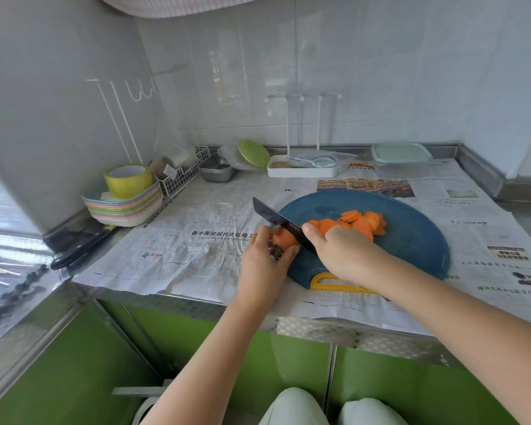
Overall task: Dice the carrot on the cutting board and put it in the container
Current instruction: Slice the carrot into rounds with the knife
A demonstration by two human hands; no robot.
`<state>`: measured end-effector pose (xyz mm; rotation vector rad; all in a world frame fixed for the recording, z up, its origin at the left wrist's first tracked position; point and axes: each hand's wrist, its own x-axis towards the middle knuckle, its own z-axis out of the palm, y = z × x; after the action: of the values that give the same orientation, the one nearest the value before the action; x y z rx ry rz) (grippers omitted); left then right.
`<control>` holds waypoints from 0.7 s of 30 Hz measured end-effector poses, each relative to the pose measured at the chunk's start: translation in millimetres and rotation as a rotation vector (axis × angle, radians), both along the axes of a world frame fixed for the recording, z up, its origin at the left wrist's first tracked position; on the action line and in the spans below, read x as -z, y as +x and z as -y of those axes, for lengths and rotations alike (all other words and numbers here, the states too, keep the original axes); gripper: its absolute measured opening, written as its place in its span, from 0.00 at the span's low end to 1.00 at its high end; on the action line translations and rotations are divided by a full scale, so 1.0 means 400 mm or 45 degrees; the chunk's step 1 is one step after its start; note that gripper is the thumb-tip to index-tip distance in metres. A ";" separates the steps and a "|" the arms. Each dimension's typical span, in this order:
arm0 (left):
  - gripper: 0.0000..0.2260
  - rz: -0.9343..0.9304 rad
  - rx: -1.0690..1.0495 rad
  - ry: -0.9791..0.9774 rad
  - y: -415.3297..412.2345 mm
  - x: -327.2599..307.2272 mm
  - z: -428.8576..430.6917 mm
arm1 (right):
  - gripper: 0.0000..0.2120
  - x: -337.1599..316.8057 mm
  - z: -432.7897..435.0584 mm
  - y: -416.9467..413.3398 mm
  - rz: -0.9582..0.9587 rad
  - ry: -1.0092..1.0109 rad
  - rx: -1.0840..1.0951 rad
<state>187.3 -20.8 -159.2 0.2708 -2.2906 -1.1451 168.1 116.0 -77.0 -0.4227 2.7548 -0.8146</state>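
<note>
While the left hand is gripping the stem end of the orange carrot, fingers curled round it at the left edge of the round dark-blue plastic cutting board, the right hand is closing in a fist round the handle of the black-bladed kitchen knife; the handle itself is hidden inside the fist.

- Knife: the blade is crossing the carrot between the two hands, its tip pointing away to the left beyond the board's rim.
- Cut orange carrot rounds: these are lying in a loose heap on the board, just right of the blade.
- Board: it is resting on spread sheets of printed newspaper, its yellow handle facing the person.
- Clear plastic container with a mint-green lid: it is standing closed at the back right of the counter, well apart from the board.
- Stack of pastel plastic plates: it is sitting in the back left corner, carrying a yellow roll of tape.
- Second knife with a black handle: it is lying at the counter's left edge.
- White wire basket, grey metal tray and green dish: these are lining the back wall.
</note>
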 end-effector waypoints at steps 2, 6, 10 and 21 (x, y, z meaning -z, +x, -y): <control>0.16 0.022 0.000 0.004 -0.004 -0.004 0.003 | 0.21 -0.020 -0.001 -0.009 0.103 0.018 0.017; 0.15 0.026 -0.013 -0.051 -0.011 -0.011 0.009 | 0.34 -0.027 0.006 -0.026 0.134 0.238 0.016; 0.16 -0.007 -0.050 -0.092 -0.010 -0.004 0.005 | 0.36 -0.040 0.025 -0.035 0.146 0.355 -0.001; 0.16 0.165 0.060 -0.022 -0.017 -0.048 0.035 | 0.37 -0.059 0.044 -0.026 0.329 0.375 0.082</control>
<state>180.5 -34.8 -140.1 0.2932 -2.4308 -1.1613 157.7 98.5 -53.4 -0.1589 2.5971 -0.4291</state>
